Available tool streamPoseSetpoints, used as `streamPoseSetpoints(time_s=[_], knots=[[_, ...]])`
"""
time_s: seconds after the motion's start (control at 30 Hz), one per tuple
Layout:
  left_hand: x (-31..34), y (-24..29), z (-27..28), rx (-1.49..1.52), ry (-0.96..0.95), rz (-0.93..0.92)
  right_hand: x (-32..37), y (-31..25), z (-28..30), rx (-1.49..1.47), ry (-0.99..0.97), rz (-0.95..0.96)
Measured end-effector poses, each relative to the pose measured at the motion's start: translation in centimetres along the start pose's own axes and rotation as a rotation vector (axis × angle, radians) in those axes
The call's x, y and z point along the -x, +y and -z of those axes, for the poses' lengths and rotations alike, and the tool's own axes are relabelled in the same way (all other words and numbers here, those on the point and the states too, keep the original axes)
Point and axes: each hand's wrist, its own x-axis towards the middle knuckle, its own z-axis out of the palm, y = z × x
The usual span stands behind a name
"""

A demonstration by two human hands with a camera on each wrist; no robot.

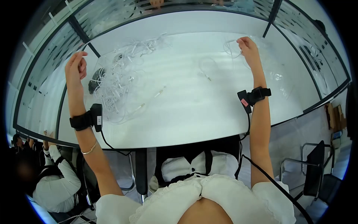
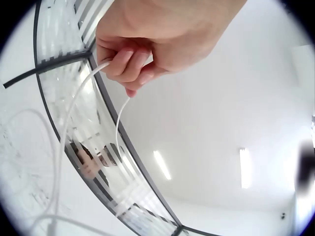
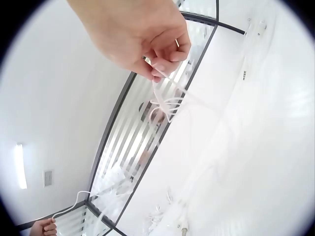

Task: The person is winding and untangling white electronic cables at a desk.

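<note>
Left wrist view shows a white cable (image 2: 62,140) gripped by the curled fingers of the left hand (image 2: 157,39), one part hanging toward seven o'clock and another toward six. In the right wrist view, the right hand (image 3: 138,39) pinches a looped white cable (image 3: 164,105) at its fingertips. I cannot tell whether both hands hold one and the same cable. In the head view, taking the middle of the tabletop (image 1: 223,119) as clock centre, the left hand is between nine and ten o'clock, at the outer side of the cable pile (image 1: 116,87); the right hand is at two. Plug ends (image 1: 140,106) lie at eight o'clock, a loose cable (image 1: 208,78) at one, clear plastic (image 1: 279,77) at three.

The danger, I think, is a tangle: quick pulling could tighten the loops under the right hand into a knot, or a hooked strand could drag the pile. Right wrist view also shows the left hand, between seven and eight o'clock, whereas the left wrist view does not show the right hand.
</note>
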Motion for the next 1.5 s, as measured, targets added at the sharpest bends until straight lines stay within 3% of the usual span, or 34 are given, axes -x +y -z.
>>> streamPoseSetpoints(time_s=[0.07, 0.13, 0.27, 0.3, 0.4, 0.43, 0.53, 0.6, 0.67, 0.87, 1.0, 1.03, 1.2, 1.23, 1.33, 1.5], knots=[[-1.4, -1.5, 2.3, 0.076, 0.134, -0.054, -0.6, -0.1, 1.0, -0.236, -0.012, -0.100], [-2.6, -2.2, 4.3, 0.111, 0.255, -0.028, -0.3, -1.9, 1.7, -0.252, 0.103, -0.064], [-5.4, -5.9, 7.5, -0.174, 0.225, 0.040, -1.3, -4.3, 3.7, -0.279, 0.168, 0.025], [-5.7, -6.1, 8.3, -0.304, 0.046, 0.155, -1.7, -4.9, 4.0, -0.279, 0.175, 0.074], [-5.5, -5.4, 7.2, -0.665, -0.172, 0.345, -1.5, -9.7, 4.1, -0.251, -0.014, 0.215], [-5.3, -4.0, 6.4, -0.935, -0.211, 0.377, -1.2, -11.4, 3.9, -0.208, -0.098, 0.223], [-3.9, -2.0, 4.3, -1.147, -0.098, -0.174, -0.6, -14.0, 2.3, -0.130, -0.338, 0.341], [-0.5, 2.3, -0.4, -0.715, -0.277, -0.283, 1.0, -15.8, 0.9, -0.050, -0.423, 0.421], [3.7, 6.4, -6.0, -0.474, -0.423, -0.335, 2.9, -17.6, -0.7, -0.149, -0.488, 0.393], [9.9, 6.3, -16.6, -0.202, -0.505, -0.465, 5.8, -19.5, -4.2, -0.300, -0.635, 0.365], [10.0, 5.9, -16.6, -0.408, -0.463, -0.478, 5.7, -19.2, -4.3, -0.296, -0.522, 0.362], [10.0, 5.7, -16.4, -0.392, -0.373, -0.549, 5.5, -18.9, -3.8, -0.263, -0.489, 0.344], [8.7, 4.6, -13.7, -0.176, -0.179, -0.427, 4.6, -16.4, -2.5, -0.198, -0.360, 0.275], [8.4, 4.4, -13.1, -0.184, -0.158, -0.470, 4.7, -16.3, -2.1, -0.148, -0.378, 0.229], [8.4, 4.1, -13.1, 0.118, -0.087, -0.302, 5.7, -16.3, -3.3, -0.208, -0.362, 0.230], [8.0, 3.7, -13.9, 0.352, -0.342, -0.157, 6.2, -16.9, -3.5, -0.227, -0.546, 0.083]])
